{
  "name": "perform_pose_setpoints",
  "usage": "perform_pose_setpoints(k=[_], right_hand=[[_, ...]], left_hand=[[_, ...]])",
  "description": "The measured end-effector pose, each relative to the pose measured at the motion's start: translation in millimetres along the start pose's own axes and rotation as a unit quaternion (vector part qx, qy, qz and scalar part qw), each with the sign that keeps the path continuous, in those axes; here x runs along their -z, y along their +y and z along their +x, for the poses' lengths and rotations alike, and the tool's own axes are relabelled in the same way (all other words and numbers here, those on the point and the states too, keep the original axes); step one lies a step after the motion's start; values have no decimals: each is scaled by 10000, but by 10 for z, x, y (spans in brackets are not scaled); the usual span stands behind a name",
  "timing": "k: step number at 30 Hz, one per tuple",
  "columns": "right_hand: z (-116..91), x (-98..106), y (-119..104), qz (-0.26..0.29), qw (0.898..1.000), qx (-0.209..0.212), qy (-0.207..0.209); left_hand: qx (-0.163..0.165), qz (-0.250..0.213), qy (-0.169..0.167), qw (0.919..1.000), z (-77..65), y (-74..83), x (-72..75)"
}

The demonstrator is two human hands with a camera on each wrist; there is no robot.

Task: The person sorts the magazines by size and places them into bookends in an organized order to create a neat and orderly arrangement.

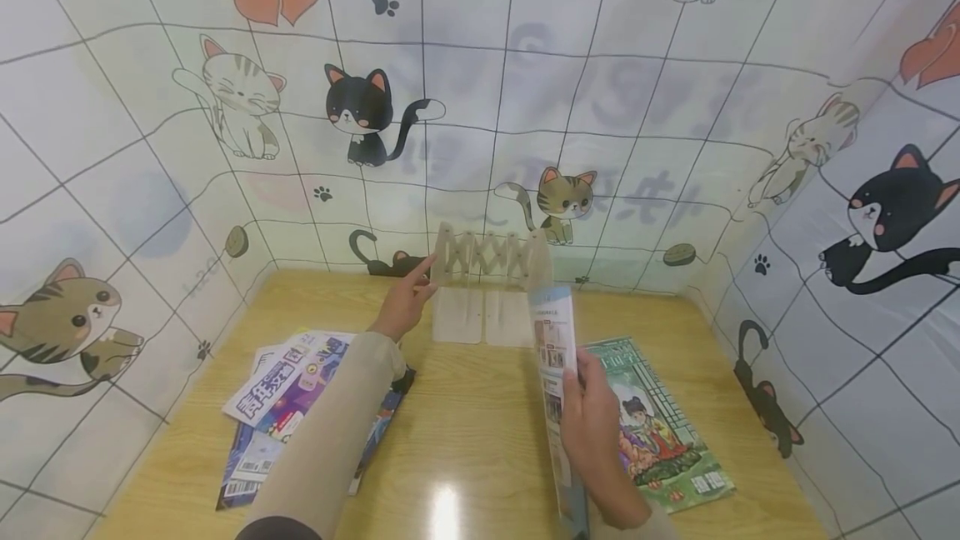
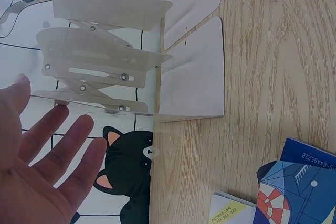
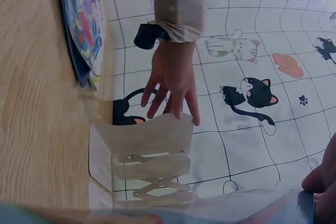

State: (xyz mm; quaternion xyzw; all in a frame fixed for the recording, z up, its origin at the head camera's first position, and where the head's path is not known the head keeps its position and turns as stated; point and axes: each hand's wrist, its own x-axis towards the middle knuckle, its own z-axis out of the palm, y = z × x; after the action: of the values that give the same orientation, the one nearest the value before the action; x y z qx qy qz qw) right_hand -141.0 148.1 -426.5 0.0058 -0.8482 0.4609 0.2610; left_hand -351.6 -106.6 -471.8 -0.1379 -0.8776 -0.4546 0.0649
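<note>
An off-white expandable book rack [image 1: 491, 258] with crisscross arms and flat base plates [image 2: 191, 72] stands at the back of the table. With fingers spread and mostly straight, my left hand [image 1: 402, 305] touches the rack's left end plate [image 3: 152, 132]. My right hand [image 1: 592, 423] grips a thin magazine [image 1: 553, 357] on its edge, its far end close to the rack's right side. In the right wrist view, part of the right hand [image 3: 326, 182] and the blurred magazine [image 3: 257, 208] show at the bottom.
Several overlapping magazines [image 1: 288, 386] lie on the left of the wooden table [image 1: 450, 415], partly under my left forearm. A green illustrated magazine [image 1: 660, 440] lies on the right. A cat-patterned sheet [image 1: 480, 90] encloses the back and sides.
</note>
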Motion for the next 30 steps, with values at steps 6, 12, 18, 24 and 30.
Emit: perform_pose_setpoints(k=[6,12,18,24,30], right_hand=[[78,-50,3,93,9999,-22,71],[158,-108,-13,433,9980,410,213],[242,-211,51,746,9934,679,548],[277,-278,75,829,9909,838,649],[274,-288,46,897,9847,1094,1016]], left_hand=[[21,-32,-41,10000,3,-33,-19],[-62,-33,-25,10000,-2,-38,-13],[-194,-129,-64,9997,-18,21,25],[-214,-112,-47,9997,-11,3,23],[-181,-136,7,9997,-4,-14,24]])
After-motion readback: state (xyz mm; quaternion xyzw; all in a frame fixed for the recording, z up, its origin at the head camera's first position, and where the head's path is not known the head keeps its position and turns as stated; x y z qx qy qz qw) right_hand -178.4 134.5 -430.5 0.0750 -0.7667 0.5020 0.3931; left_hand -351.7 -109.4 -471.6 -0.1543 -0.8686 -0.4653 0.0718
